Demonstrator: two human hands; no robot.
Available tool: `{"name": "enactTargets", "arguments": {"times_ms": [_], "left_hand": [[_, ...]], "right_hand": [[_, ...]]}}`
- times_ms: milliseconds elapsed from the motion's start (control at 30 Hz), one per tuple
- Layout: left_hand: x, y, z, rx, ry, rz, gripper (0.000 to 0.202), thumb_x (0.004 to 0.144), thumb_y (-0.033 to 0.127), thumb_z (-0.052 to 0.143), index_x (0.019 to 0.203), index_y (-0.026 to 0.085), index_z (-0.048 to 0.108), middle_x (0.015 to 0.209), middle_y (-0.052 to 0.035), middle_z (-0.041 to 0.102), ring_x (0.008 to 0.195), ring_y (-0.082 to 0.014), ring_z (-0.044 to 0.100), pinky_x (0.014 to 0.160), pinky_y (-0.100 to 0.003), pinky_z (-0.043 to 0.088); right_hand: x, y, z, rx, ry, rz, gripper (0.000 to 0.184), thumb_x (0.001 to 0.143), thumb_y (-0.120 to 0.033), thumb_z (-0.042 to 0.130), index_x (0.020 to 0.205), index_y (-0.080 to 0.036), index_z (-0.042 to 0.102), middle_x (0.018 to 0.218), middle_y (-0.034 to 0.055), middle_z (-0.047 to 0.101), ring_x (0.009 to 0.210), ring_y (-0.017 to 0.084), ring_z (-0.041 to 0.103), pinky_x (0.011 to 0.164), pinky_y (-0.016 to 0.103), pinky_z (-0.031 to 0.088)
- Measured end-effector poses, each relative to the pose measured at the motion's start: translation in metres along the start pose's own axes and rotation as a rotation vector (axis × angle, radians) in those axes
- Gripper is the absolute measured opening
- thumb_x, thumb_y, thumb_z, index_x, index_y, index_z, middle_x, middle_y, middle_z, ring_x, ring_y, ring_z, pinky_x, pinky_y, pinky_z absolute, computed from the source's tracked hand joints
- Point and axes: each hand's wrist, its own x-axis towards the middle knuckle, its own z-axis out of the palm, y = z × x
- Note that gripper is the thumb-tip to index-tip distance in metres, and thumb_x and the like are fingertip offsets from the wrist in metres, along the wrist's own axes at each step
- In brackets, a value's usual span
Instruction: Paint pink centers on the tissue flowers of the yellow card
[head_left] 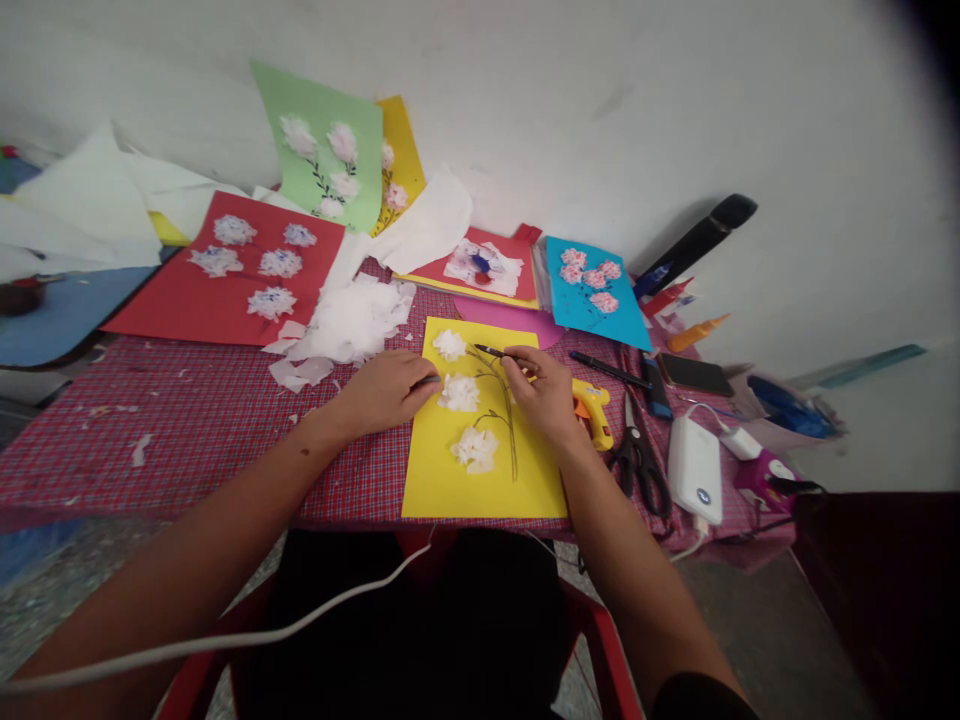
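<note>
A yellow sheet of paper lies at the table's front edge. Glued-looking white paper flowers run down its left half, joined by dark drawn stems. My right hand is closed around a black pen, whose tip points left beside the top flower. At the sheet's left edge, my left hand pinches a small dark piece that looks like the pen's cap, close to the middle flower.
White tissue scraps are heaped behind my left hand. A yellow glue gun, black scissors and a white power bank lie to the right. Red, green and blue flower sheets stand or lie behind.
</note>
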Motion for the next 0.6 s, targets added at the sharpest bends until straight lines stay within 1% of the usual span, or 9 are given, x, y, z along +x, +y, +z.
{"name": "enactTargets", "arguments": {"times_ms": [233,400,600], "left_hand": [[-0.0009,-0.0011,0.0019,-0.001,0.003,0.0,0.031,0.108,0.037,0.047,0.101,0.017,0.07,0.096,-0.0098,0.075,0.094,-0.0255,0.067,0.087,-0.04,0.049],[-0.0005,-0.0012,0.0018,0.015,-0.002,-0.006,0.03,0.108,0.037,0.046,0.099,0.018,0.069,0.095,-0.0093,0.075,0.094,-0.0253,0.067,0.086,-0.04,0.048],[-0.0004,0.0,0.0002,0.005,-0.007,-0.01,0.031,0.107,0.037,0.046,0.099,0.018,0.069,0.095,-0.0097,0.075,0.094,-0.0253,0.067,0.086,-0.04,0.048]], "right_hand": [[0.0,-0.0001,0.0,-0.002,0.0,-0.003,0.023,0.095,-0.044,0.068,0.105,-0.026,0.079,0.099,0.0064,0.081,0.09,0.026,0.077,0.088,0.044,0.063],[0.0002,-0.0006,-0.0004,-0.002,0.002,-0.003,0.021,0.095,-0.042,0.067,0.103,-0.026,0.079,0.097,0.0059,0.081,0.088,0.025,0.077,0.086,0.043,0.062],[0.0002,-0.005,-0.0005,0.008,0.066,0.009,0.018,0.093,-0.038,0.066,0.096,-0.024,0.077,0.091,0.006,0.08,0.082,0.024,0.076,0.082,0.041,0.062]]}}
